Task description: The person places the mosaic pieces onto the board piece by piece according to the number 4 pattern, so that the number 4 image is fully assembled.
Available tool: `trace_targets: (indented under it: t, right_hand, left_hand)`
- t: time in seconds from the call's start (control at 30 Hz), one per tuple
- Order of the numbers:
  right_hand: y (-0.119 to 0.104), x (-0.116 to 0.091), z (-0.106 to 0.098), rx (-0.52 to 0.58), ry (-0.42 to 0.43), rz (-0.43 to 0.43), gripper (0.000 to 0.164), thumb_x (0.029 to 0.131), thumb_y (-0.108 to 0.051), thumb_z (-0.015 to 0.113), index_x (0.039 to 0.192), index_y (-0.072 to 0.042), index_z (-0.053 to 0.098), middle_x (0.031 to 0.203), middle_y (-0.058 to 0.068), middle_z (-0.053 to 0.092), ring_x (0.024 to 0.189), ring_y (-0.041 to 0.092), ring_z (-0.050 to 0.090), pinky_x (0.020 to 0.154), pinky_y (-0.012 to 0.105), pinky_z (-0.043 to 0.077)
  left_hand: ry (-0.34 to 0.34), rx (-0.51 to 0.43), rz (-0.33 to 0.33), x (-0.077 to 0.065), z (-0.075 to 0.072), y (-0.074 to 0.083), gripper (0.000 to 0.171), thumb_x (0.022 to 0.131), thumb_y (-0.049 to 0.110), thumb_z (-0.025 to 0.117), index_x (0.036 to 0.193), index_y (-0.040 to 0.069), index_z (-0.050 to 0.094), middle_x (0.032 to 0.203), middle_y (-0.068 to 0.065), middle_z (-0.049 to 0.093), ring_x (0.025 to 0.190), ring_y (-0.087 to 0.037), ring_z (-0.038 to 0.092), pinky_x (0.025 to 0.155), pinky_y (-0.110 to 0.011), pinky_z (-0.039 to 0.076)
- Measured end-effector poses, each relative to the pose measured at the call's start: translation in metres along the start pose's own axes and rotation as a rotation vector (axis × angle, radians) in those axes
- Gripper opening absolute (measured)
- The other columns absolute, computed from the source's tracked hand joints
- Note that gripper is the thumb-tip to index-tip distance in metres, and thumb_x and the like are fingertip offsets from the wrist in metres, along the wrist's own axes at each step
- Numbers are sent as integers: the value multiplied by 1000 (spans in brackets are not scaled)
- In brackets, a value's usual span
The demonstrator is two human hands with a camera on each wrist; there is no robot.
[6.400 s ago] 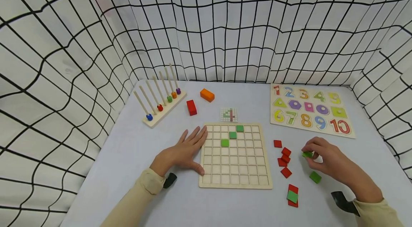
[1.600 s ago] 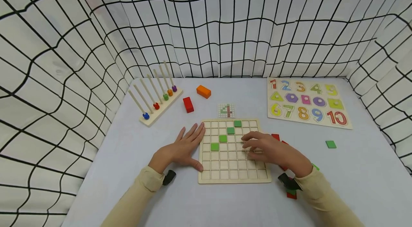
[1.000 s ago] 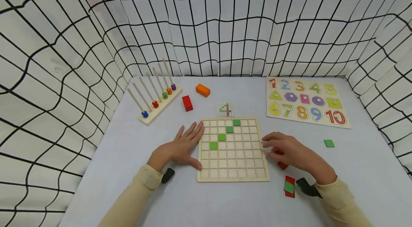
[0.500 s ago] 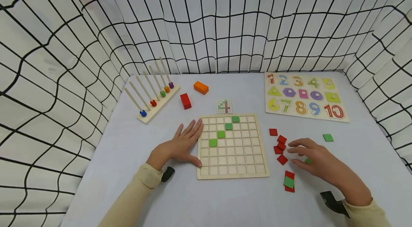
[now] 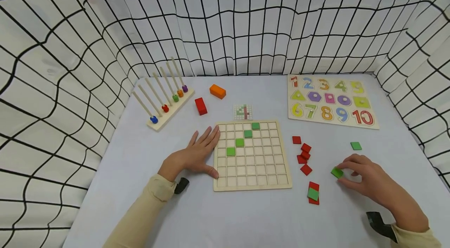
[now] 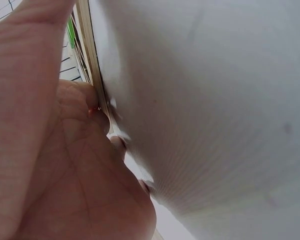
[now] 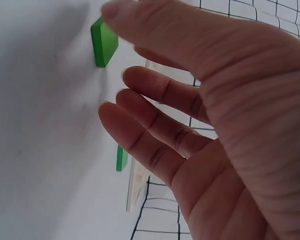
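Observation:
My left hand lies with fingers spread on the table, its fingertips and thumb touching the left edge of the wooden grid board. Several green tiles, one of them this tile, form a diagonal in the board's upper cells. To the right of the board, my right hand pinches a green square tile between thumb and fingers. The right wrist view shows the thumb on this tile, with the other fingers loosely bent. Another green tile lies just beyond that hand.
Several red tiles lie right of the board; nearer, a green tile rests on red ones. Behind the board is a pattern card. Around stand a peg rack, red block, orange block, number puzzle and netting.
A fourth green tile has joined the diagonal on the board. My right hand has left the board, moved right and taken hold of another green tile. The left hand stays in place.

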State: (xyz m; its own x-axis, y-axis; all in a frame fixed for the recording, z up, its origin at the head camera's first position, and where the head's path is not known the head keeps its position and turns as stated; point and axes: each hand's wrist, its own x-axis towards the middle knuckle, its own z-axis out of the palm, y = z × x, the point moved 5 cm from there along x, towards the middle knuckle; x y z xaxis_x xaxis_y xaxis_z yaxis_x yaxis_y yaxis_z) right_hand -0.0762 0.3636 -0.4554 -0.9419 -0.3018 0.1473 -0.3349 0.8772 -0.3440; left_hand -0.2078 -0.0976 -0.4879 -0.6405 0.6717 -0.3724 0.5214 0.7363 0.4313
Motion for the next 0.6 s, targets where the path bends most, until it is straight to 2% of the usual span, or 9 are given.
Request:
trace_targets:
  t: [0.13,0.3,0.43,0.5,0.6]
  right_hand:
    - [12,-3,-6,-27,46,35,44,67,-13,101,106,-11,81,107,5,70,78,3,59,63,21,57]
    - [38,-1,-13,-74,147,88,43,71,-5,96,111,-2,78,113,18,69,75,19,62,61,24,53]
    - [60,4,-15,-70,199,139,42,75,1,91,114,4,75,120,26,65,76,28,62,61,18,47]
    - [67,10,-16,-62,202,154,42,77,2,90,116,6,74,122,27,64,75,30,65,61,17,48]
    - [71,22,-16,-55,152,153,39,79,5,86,116,7,74,123,28,65,75,31,70,63,19,53]
  left_hand:
    - [0,14,-10,1,-1,0,138,83,63,85,172,3,-3,181,-12,-16,169,-37,-16,132,-68,-10]
    - [1,32,-28,1,1,-1,139,82,64,85,172,4,-3,182,-11,-15,169,-38,-15,132,-68,-8]
    - [5,42,-27,1,2,-2,139,82,65,85,172,4,-3,182,-11,-15,169,-37,-15,132,-68,-8]
    - [6,46,-24,1,2,-1,139,82,65,85,172,4,-2,182,-11,-15,169,-37,-15,132,-68,-8]
    - [9,45,-22,2,1,-1,139,82,64,85,172,4,-2,182,-12,-14,169,-38,-14,132,-69,-8]
